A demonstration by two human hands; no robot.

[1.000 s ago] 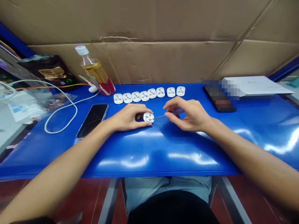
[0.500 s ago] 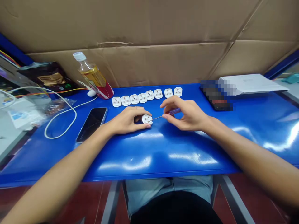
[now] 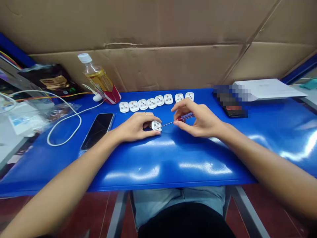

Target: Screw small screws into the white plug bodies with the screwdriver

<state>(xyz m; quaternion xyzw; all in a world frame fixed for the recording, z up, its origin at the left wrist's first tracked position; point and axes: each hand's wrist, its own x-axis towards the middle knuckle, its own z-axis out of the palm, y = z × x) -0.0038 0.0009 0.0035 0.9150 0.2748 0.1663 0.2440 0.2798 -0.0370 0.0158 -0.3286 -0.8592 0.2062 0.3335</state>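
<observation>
My left hand (image 3: 138, 127) rests on the blue table and pinches a small white plug housing (image 3: 156, 125) between thumb and fingers. The housing is tilted, its inner side with metal terminals turned to the right. My right hand (image 3: 195, 119) is closed on the red-and-purple handle of a screwdriver (image 3: 185, 117). The screwdriver's thin shaft points left, and its tip meets the lower edge of the housing's inner side. Behind my hands stands a row of several similar white housings (image 3: 143, 104), terminals facing up. The rightmost ones are close to my right fingers.
Left of my left hand lie a phone (image 3: 98, 131) and a looping white cable (image 3: 79, 120). A drink bottle (image 3: 101, 81) stands behind them. At the back right are a dark, partly blurred-out object (image 3: 229, 104) and a white box (image 3: 267, 89). Cardboard (image 3: 173, 69) walls the back.
Both hands hold nearly the same pose. My right hand and the screwdriver's handle have shifted very slightly, with the tip still at the housing.
</observation>
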